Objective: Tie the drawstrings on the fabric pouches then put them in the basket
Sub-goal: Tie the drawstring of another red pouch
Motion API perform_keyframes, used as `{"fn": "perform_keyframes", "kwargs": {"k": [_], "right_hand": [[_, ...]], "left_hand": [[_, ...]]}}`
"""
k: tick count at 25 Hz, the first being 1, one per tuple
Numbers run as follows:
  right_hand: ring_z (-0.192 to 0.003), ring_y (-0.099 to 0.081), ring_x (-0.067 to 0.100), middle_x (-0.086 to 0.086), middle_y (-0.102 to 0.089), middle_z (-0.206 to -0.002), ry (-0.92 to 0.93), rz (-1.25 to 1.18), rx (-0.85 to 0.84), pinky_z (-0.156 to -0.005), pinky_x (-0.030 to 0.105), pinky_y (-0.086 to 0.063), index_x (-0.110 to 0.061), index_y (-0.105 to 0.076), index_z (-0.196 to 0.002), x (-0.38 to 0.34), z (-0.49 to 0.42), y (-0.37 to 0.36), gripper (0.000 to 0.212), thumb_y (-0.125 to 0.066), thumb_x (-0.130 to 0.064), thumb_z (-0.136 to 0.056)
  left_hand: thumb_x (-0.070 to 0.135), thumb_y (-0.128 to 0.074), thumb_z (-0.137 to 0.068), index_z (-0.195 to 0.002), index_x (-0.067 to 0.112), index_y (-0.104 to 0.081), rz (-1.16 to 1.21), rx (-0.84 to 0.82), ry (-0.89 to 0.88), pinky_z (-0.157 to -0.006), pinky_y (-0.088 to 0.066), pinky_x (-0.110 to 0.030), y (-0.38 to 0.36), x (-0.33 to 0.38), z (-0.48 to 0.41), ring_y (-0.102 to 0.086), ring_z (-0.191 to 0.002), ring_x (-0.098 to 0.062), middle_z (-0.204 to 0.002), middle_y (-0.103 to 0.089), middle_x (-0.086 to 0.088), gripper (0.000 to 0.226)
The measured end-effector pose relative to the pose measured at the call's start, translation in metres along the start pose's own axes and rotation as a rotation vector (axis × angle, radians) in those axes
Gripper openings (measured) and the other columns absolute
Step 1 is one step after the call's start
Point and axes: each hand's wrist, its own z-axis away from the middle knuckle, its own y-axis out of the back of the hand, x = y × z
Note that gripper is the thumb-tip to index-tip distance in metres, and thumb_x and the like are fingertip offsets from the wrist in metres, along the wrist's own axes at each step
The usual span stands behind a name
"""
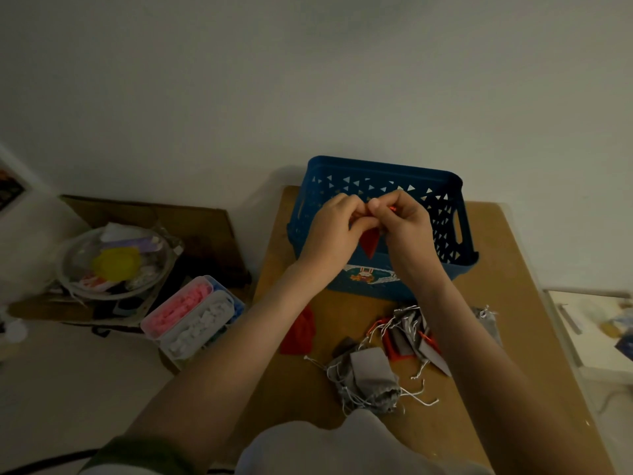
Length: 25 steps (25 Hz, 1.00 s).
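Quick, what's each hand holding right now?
Left hand: pinches the top of the small red fabric pouch.
Right hand: pinches the same pouch's top.

Basket [445, 214] sits at the back of the counter [507, 269], pouch pile [387, 354] in front of it. One more pouch [298, 332] lies left of the pile.

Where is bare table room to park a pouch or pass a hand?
Bare wood: right of the basket to the table edge, and front left between the loose red pouch and grey pouch. Crowded: the pouch pile in front of the basket. Left hand and right hand pinch the held pouch over it.
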Motion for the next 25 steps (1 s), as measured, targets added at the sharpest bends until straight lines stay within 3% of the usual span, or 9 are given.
{"fn": "perform_keyframes", "kwargs": {"k": [6, 9, 11, 13, 16, 19, 22, 25], "right_hand": [[-0.062, -0.047, 0.006, -0.001, -0.050, -0.069, 0.048, 0.172, 0.002, -0.062, 0.019, -0.043, -0.012, -0.052, -0.086, -0.001, 0.000, 0.005, 0.018, -0.042, -0.012, -0.101], [-0.067, -0.050, 0.005, -0.003, -0.051, -0.073, 0.128, 0.375, -0.034, -0.064, 0.018, -0.044, -0.017, -0.054, -0.106, -0.005, 0.001, 0.009, 0.016, -0.043, -0.007, -0.099], [-0.067, -0.051, -0.001, -0.003, -0.053, -0.075, 0.135, 0.480, -0.058, -0.065, 0.014, -0.043, -0.015, -0.056, -0.112, -0.005, -0.001, 0.016, 0.021, -0.044, -0.006, -0.099], [-0.069, -0.051, -0.003, -0.007, -0.055, -0.077, 0.111, 0.611, -0.056, -0.066, 0.013, -0.040, -0.012, -0.063, -0.103, -0.002, -0.004, 0.025, 0.018, -0.046, -0.007, -0.098], [-0.063, -0.049, -0.004, -0.013, -0.052, -0.070, 0.058, 0.711, -0.053, -0.062, 0.013, -0.036, -0.011, -0.060, -0.086, 0.002, -0.005, 0.033, 0.018, -0.047, -0.008, -0.098], [-0.054, -0.047, -0.004, -0.009, -0.049, -0.064, 0.054, 0.735, -0.046, -0.053, 0.009, -0.034, -0.010, -0.056, -0.081, -0.003, -0.004, 0.032, 0.020, -0.046, -0.010, -0.099], [-0.059, -0.046, 0.008, -0.001, -0.052, -0.066, 0.055, 0.788, -0.077, -0.054, 0.011, -0.035, -0.009, -0.055, -0.080, -0.009, -0.004, 0.032, 0.023, -0.046, -0.014, -0.100], [-0.057, -0.043, 0.009, 0.000, -0.051, -0.065, 0.045, 0.822, -0.076, -0.052, 0.010, -0.035, -0.003, -0.057, -0.082, -0.014, -0.005, 0.031, 0.025, -0.046, -0.017, -0.100]], "left_hand": [[0.024, -0.068, -0.086, -0.073, 0.006, -0.061, 0.113, 0.001, 0.072, -0.061, -0.036, -0.013, 0.005, -0.003, -0.006, -0.046, -0.062, -0.003, -0.069, -0.051, 0.008, 0.023], [0.023, -0.066, -0.088, -0.076, 0.009, -0.062, 0.374, -0.071, 0.244, -0.065, -0.042, -0.018, -0.001, -0.005, 0.000, -0.055, -0.066, -0.005, -0.071, -0.061, 0.002, 0.019], [0.020, -0.064, -0.089, -0.072, 0.016, -0.062, 0.583, -0.046, 0.356, -0.066, -0.040, -0.020, -0.001, -0.009, 0.000, -0.052, -0.066, -0.003, -0.068, -0.059, 0.009, 0.017], [0.021, -0.063, -0.088, -0.072, 0.020, -0.064, 0.803, -0.012, 0.428, -0.066, -0.036, -0.023, 0.004, -0.014, -0.004, -0.045, -0.064, -0.005, -0.066, -0.057, 0.011, 0.017], [0.017, -0.055, -0.090, -0.081, 0.013, -0.066, 1.064, -0.086, 0.443, -0.061, -0.035, -0.019, 0.006, -0.009, -0.004, -0.034, -0.050, -0.003, -0.070, -0.063, 0.007, 0.015], [0.012, -0.044, -0.097, -0.090, 0.006, -0.061, 1.192, -0.174, 0.402, -0.064, -0.039, -0.017, 0.001, -0.005, 0.000, -0.036, -0.044, -0.003, -0.069, -0.067, 0.005, 0.019], [0.013, -0.043, -0.097, -0.086, 0.008, -0.065, 1.324, -0.161, 0.448, -0.071, -0.042, -0.018, 0.002, -0.009, -0.002, -0.039, -0.042, -0.002, -0.071, -0.067, 0.002, 0.025], [0.015, -0.049, -0.088, -0.076, 0.012, -0.071, 1.482, -0.142, 0.494, -0.052, -0.041, -0.010, 0.004, -0.008, -0.003, -0.043, -0.040, -0.002, -0.084, -0.069, -0.004, 0.025]]}}
